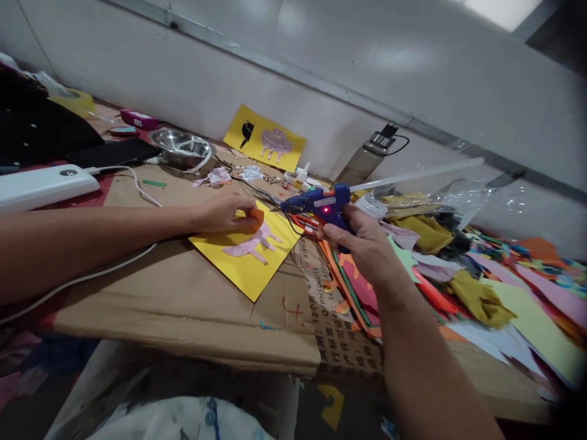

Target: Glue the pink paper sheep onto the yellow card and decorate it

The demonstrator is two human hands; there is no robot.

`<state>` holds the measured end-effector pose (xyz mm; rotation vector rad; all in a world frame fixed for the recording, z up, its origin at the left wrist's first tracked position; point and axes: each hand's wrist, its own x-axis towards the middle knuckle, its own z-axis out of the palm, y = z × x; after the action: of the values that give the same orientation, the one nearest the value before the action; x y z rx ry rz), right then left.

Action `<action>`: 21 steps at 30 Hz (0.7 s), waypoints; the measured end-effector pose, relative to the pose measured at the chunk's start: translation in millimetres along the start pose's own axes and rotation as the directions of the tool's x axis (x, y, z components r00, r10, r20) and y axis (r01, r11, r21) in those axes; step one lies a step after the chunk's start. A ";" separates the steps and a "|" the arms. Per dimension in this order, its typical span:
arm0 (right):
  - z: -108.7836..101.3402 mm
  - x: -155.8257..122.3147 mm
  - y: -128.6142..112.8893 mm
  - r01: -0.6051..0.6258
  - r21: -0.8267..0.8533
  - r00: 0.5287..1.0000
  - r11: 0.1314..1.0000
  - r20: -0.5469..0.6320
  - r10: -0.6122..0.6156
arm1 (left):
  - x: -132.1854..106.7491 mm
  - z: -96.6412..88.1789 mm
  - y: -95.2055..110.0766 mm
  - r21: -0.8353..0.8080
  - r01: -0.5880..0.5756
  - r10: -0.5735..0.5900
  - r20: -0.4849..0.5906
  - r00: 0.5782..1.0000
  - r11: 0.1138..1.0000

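Observation:
My right hand (360,241) is wrapped round the handle of a blue hot glue gun (316,203), whose red light is lit and from whose back a long clear glue stick (417,175) sticks out. The gun's nozzle points left, close to the fingers of my left hand (224,212). Those fingers pinch a small orange piece (257,219) above a yellow sheet (254,275). On that sheet lies a pale pink cut-out (250,245) with leg-like strips, partly hidden by my left hand.
Against the wall leans a yellow card (238,125) with black and pink shapes. A steel bowl (181,150), a bottle (362,160) and a white power bank (43,186) with a cable stand around. Scraps of coloured felt and paper (481,299) are heaped at right.

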<state>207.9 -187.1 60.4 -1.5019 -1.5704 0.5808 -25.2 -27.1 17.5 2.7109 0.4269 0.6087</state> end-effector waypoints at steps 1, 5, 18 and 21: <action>-1.1 -0.7 -1.3 0.004 -0.016 1.000 1.000 0.013 -0.003 | 1.0 0.4 1.1 -0.028 0.000 0.000 -0.002 1.000 1.000; -3.3 -2.8 -2.4 0.030 -0.075 0.998 0.997 0.061 -0.025 | 3.5 3.1 2.5 -0.065 0.064 -0.069 -0.081 0.994 0.996; 4.9 -1.8 4.6 0.063 -0.196 0.996 0.979 0.067 -0.051 | -3.6 8.7 6.2 0.290 0.172 -0.113 -0.209 0.971 0.942; 14.2 -1.8 2.3 0.118 -0.231 0.991 0.966 0.090 -0.100 | -0.7 4.1 2.5 0.154 0.159 -0.136 -0.152 0.979 0.975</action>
<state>197.3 -185.2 50.7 -1.5694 -1.8219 0.4047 -23.4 -30.7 14.7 2.7672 0.7390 0.7555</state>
